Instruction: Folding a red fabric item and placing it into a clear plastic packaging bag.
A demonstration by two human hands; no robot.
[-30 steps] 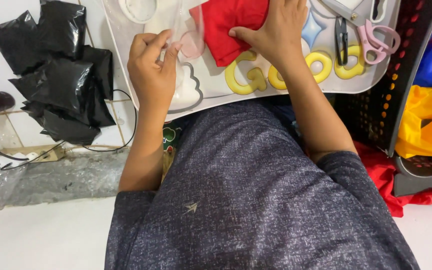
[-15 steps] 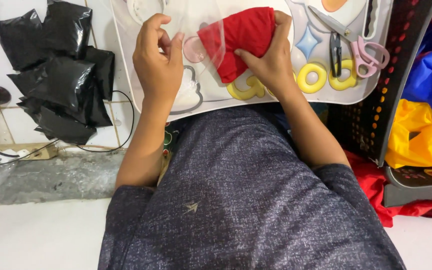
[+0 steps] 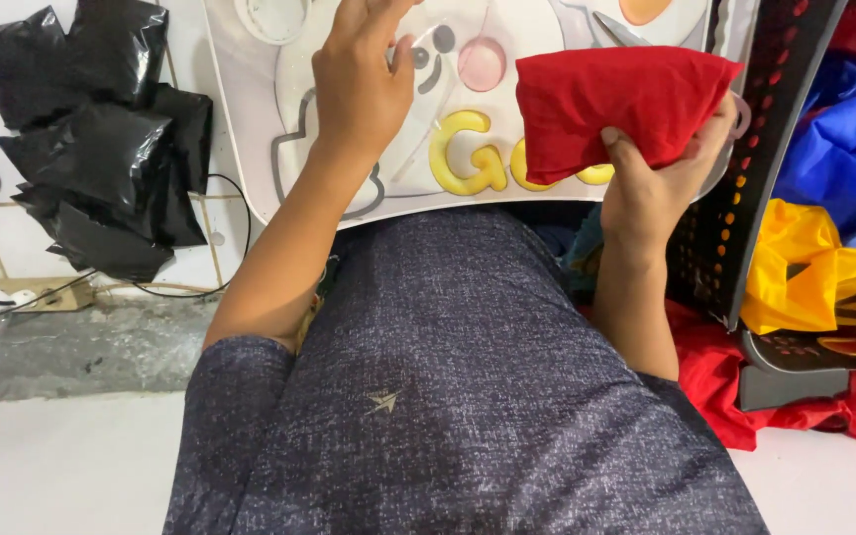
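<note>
I am gripping the folded red cloth (image 3: 618,107) in my right hand (image 3: 658,176), holding it above the white tray (image 3: 250,149). It looks soft and light, best pinched at its lower edge. My left hand (image 3: 357,81) is pinching a clear plastic sheet (image 3: 418,59).

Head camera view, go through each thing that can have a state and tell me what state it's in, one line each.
Folded red cloth: folded into a pad, lifted off the tray.
Right hand: shut on the cloth's lower edge.
Left hand: fingers curled, resting on a clear plastic bag.
White printed lap tray: lying across the lap.
Black plastic bags: piled on the tiled floor.
Yellow plastic bag: crumpled beside the black perforated crate.
</note>
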